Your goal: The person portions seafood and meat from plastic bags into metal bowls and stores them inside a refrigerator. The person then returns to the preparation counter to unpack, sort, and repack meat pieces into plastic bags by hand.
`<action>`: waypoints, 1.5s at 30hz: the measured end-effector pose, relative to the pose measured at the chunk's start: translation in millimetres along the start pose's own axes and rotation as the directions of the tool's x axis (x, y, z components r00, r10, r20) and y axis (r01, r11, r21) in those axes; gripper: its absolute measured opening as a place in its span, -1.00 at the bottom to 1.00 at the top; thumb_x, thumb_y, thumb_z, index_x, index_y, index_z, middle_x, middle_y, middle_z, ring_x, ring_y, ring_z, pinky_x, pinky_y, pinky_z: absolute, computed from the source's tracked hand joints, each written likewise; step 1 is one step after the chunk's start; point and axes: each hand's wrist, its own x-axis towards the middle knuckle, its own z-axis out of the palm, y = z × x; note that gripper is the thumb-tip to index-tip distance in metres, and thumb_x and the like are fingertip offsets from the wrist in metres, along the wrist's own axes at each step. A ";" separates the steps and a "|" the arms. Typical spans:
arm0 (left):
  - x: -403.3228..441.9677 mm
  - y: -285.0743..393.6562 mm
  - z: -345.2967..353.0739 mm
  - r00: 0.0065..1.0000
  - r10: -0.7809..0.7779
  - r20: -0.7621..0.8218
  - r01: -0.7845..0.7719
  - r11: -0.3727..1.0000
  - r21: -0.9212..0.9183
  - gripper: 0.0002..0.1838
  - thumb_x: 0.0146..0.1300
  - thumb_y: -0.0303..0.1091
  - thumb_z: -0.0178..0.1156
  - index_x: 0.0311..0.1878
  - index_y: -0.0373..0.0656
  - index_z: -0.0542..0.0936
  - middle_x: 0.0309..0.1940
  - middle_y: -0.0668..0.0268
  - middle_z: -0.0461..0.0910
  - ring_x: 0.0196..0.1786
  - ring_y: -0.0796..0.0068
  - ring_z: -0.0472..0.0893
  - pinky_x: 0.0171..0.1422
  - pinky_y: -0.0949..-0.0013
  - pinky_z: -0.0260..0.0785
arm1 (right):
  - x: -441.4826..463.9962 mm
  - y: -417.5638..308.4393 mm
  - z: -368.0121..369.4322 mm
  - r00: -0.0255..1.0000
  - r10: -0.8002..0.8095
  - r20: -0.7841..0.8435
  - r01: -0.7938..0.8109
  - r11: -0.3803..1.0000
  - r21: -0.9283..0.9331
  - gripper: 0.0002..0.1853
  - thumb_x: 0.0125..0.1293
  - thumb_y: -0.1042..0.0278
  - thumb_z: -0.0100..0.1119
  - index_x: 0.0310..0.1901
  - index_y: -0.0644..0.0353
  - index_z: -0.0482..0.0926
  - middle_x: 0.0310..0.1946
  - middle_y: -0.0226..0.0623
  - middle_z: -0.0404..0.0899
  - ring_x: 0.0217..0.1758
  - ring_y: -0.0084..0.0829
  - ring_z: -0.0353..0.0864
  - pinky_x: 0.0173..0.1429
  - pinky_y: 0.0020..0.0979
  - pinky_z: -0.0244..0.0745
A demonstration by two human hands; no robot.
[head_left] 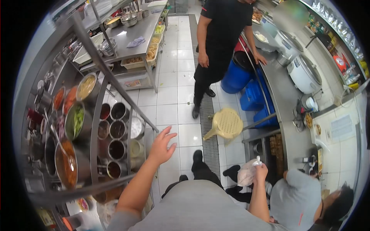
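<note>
My left hand (163, 147) is held out over the tiled floor with its fingers apart and nothing in it. It is nearest to the metal shelf rack on the left. My right hand (261, 173) is closed around the knotted top of a clear plastic bag (246, 174). The bag hangs below the fist, with something pale inside that I cannot make out.
A yellow plastic stool (227, 123) stands ahead by a floor drain grate (211, 154). Someone in black (223, 34) stands beyond it, near a blue barrel (236, 77). Another person in grey (296, 196) crouches at right. Sauce containers (116, 149) fill the left rack.
</note>
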 end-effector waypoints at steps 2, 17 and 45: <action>37.2 -10.0 9.0 0.999 -0.008 0.039 0.007 1.000 0.028 -0.56 0.22 -0.36 0.33 0.20 -0.11 0.62 0.44 0.05 0.41 0.38 -0.04 0.50 0.42 0.08 0.39 | 32.9 3.3 30.9 0.999 0.038 0.029 -0.038 0.999 -0.004 -0.78 0.17 0.59 0.25 -0.12 0.33 0.66 -0.29 -0.33 0.68 -0.25 -0.48 0.65 -0.12 -0.41 0.53; 121.1 -150.6 -18.2 0.748 -0.631 -0.206 0.592 0.774 -0.223 -0.58 0.19 -0.43 0.37 0.15 -0.19 0.64 0.40 0.02 0.44 0.39 0.04 0.51 0.44 0.13 0.36 | 122.0 -219.3 528.5 0.570 -0.084 0.817 0.116 0.993 0.021 -0.73 0.23 0.68 0.20 -0.03 0.28 0.62 -0.19 -0.32 0.68 -0.14 -0.50 0.66 -0.03 -0.44 0.57; 759.7 -387.1 -134.1 0.774 -0.614 -0.154 -0.363 -0.231 -0.903 -0.10 0.36 0.35 -0.10 0.56 -0.13 0.23 0.49 0.06 0.31 0.51 -0.03 0.34 0.58 -0.14 0.20 | 208.7 -596.7 1028.5 -0.344 -0.442 0.828 0.676 0.495 0.545 -0.31 0.24 0.08 0.36 0.35 0.23 0.45 0.17 0.06 0.59 0.21 0.07 0.60 0.31 -0.07 0.50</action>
